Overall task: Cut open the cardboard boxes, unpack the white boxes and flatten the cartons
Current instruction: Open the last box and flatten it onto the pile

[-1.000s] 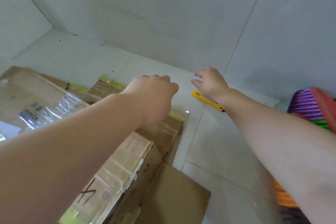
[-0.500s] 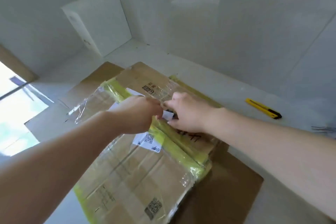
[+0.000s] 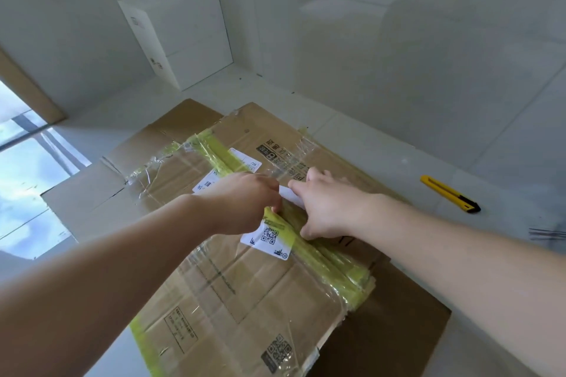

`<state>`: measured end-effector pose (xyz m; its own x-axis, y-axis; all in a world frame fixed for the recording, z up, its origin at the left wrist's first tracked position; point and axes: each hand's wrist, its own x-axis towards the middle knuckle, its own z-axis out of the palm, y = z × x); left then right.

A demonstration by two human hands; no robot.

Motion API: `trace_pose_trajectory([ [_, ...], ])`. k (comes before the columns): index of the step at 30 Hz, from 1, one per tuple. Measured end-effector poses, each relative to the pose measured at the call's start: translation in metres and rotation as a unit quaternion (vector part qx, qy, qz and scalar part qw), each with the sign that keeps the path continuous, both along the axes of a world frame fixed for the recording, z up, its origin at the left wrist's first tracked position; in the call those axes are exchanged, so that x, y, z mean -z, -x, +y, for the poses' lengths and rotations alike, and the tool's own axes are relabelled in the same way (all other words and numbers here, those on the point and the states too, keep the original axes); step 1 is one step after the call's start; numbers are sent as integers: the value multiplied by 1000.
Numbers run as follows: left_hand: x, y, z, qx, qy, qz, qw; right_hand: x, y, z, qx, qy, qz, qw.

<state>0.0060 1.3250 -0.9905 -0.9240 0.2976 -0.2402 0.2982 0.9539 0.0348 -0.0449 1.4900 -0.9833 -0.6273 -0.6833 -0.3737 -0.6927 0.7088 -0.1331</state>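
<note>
A brown cardboard carton (image 3: pixel 245 300) lies in front of me, wrapped in clear film, with yellow tape (image 3: pixel 330 266) along its middle seam and a white QR label (image 3: pixel 269 239). Both hands meet at that seam. My left hand (image 3: pixel 242 202) curls its fingers into the seam from the left and grips the flap edge. From the right, my right hand (image 3: pixel 330 208) hooks its fingers and thumb on the other flap edge. A white strip (image 3: pixel 291 196) shows between the hands. Two stacked white boxes (image 3: pixel 183 34) stand against the far wall.
A yellow utility knife (image 3: pixel 450 194) lies on the pale tiled floor to the right of the carton. Flattened cardboard sheets (image 3: pixel 398 330) lie under the carton. A floor-level window (image 3: pixel 24 180) is at the left, and tiled walls close the corner behind.
My right hand left the knife on the floor and came to the carton's seam; my view swung left onto the carton. Over the last half second the hands barely moved.
</note>
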Motion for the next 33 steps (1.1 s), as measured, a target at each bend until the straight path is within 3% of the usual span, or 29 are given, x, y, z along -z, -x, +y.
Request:
trace_pose_trajectory([
  [4,7,-6,-4,-9,-21,17,1000,0,-12,-14,-19,-2,55,998],
  [10,0,-17,-15,33,-74,148,986,-24,-20,-18,-52,18,163,985],
  [12,2,-17,-18,28,-61,151,986,-44,-10,-10,-52,48,224,972],
  [16,10,-15,-22,-10,-81,121,989,-79,32,13,-65,78,398,912],
  [20,17,-11,-20,-16,-77,98,992,-63,71,42,-77,55,424,901],
  [26,23,-2,-12,-3,-67,80,994,-6,100,68,-5,-49,384,922],
  [30,24,5,-6,-9,-73,85,994,32,109,67,56,-60,185,979],
  [33,26,9,-6,-10,-73,85,994,50,104,65,169,-14,-5,985],
])
